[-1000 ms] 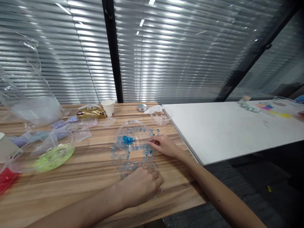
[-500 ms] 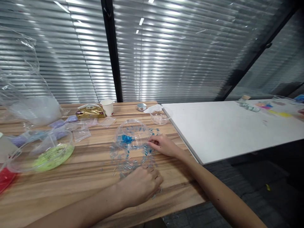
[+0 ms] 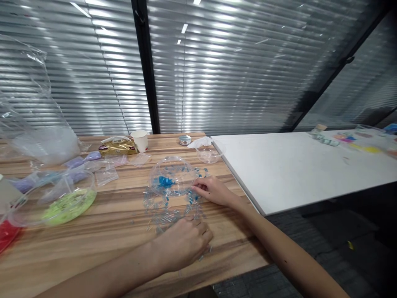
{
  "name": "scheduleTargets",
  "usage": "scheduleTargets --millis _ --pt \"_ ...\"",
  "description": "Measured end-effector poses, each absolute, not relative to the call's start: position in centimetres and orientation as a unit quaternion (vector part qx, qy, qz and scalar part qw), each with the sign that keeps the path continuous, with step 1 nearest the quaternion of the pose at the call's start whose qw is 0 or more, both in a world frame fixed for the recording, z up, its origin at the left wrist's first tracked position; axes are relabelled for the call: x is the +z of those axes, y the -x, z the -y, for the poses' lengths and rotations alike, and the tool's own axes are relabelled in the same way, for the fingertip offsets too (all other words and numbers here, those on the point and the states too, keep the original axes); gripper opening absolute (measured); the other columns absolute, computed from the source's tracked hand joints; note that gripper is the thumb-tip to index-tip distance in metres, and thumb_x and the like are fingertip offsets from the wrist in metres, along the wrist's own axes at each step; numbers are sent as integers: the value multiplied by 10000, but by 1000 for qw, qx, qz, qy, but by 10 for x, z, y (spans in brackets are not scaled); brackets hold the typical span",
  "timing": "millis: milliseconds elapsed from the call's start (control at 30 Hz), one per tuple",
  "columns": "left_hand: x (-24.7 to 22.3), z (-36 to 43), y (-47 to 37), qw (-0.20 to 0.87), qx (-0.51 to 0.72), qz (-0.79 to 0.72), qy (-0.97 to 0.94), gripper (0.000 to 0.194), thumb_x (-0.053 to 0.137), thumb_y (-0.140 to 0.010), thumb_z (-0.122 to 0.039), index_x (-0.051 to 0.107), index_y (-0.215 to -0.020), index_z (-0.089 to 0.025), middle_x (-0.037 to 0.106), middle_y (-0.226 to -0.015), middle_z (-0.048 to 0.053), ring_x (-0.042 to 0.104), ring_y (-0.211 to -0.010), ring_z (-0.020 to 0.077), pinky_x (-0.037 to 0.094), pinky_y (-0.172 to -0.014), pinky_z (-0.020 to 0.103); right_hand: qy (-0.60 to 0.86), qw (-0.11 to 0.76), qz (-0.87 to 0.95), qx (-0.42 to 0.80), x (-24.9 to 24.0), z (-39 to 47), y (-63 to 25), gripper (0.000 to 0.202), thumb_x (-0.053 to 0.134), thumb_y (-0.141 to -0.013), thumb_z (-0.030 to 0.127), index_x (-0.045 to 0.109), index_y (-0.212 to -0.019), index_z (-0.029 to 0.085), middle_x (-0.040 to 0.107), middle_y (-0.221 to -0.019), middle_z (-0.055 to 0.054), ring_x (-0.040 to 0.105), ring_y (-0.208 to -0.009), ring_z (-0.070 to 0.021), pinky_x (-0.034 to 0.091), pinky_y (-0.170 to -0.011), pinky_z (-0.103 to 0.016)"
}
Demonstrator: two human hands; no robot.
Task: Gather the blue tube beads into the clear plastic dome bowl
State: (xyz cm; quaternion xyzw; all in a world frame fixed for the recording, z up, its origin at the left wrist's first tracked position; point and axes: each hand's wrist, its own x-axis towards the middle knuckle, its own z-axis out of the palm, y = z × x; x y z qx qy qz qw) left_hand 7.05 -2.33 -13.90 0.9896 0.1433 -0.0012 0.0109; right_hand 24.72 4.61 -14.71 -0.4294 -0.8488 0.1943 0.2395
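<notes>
A clear round bowl (image 3: 173,163) stands on the wooden table, with a pile of blue pieces (image 3: 165,181) inside at its left. Small clear and blue tube-like pieces (image 3: 169,216) lie scattered around the bowl and in front of it. My right hand (image 3: 208,189) is at the bowl's right side, thumb and index finger pinched together; whatever is between them is too small to name. Nearer to me, my left hand (image 3: 187,240) rests low over the table with curled fingers, beside the scattered pieces. Its fingertips are mostly hidden.
A bowl of yellow-green pieces (image 3: 70,207) and a red one (image 3: 8,234) stand at the left. Behind are a gold packet (image 3: 118,146), a paper cup (image 3: 139,140), a round tin (image 3: 185,140) and another clear bowl (image 3: 209,154). A white table (image 3: 297,161) adjoins at the right.
The clear bowl has shifted very slightly to the left. Both hands stay in nearly the same place and pose.
</notes>
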Motion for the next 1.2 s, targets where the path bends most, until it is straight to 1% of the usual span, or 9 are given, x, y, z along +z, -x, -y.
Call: scheduleTargets --millis 133,267,367,467,633,967,1200 --pt "-136 25 -71 18 -8 -154 -988 69 527 -914 -206 539 -907 -139 621 -871 51 590 -756 202 447 -622 311 428 247 846 201 -147 -46 -247 222 480 -924 256 638 -808 154 628 -673 -11 517 -579 -108 339 -579 -215" --pt "-135 26 -72 17 -21 -167 -986 59 527 -910 -197 521 -911 -138 620 -864 51 593 -758 210 452 -621 313 420 256 845 209 -147 -46 -247 219 482 -925 256 636 -807 153 616 -650 1 504 -556 -98 338 -572 -209" --pt "-136 25 -72 16 -30 -163 -986 30 537 -895 -150 511 -909 -140 623 -871 50 593 -749 206 457 -617 310 425 255 844 206 -147 -46 -247 222 491 -921 258 636 -792 148 602 -624 6 494 -541 -96 329 -562 -208" --pt "-136 24 -71 13 -33 -158 -987 71 552 -873 -103 506 -911 -141 626 -893 50 593 -755 203 464 -611 308 429 251 845 197 -146 -45 -246 231 493 -919 261 637 -778 147 589 -605 8 474 -527 -94 316 -550 -208" --pt "-137 23 -72 7 -26 -154 -988 88 553 -869 -93 505 -922 -145 626 -884 39 602 -766 212 478 -618 323 431 246 845 200 -147 -46 -247 242 487 -922 278 640 -785 149 590 -611 6 477 -533 -97 312 -548 -207" --pt "-135 21 -67 -14 -1 -143 -990 117 560 -841 -51 513 -898 -141 635 -835 40 608 -719 190 403 -559 280 432 250 842 203 -147 -46 -248 241 483 -922 288 661 -836 152 622 -640 -5 505 -543 -104 329 -549 -209" --pt "-138 19 -65 -31 -13 -147 -989 119 543 -840 -48 524 -908 -145 637 -834 37 623 -711 195 399 -534 288 428 252 842 212 -148 -46 -249 248 472 -929 291 666 -853 157 658 -700 -20 546 -589 -112 358 -576 -212"
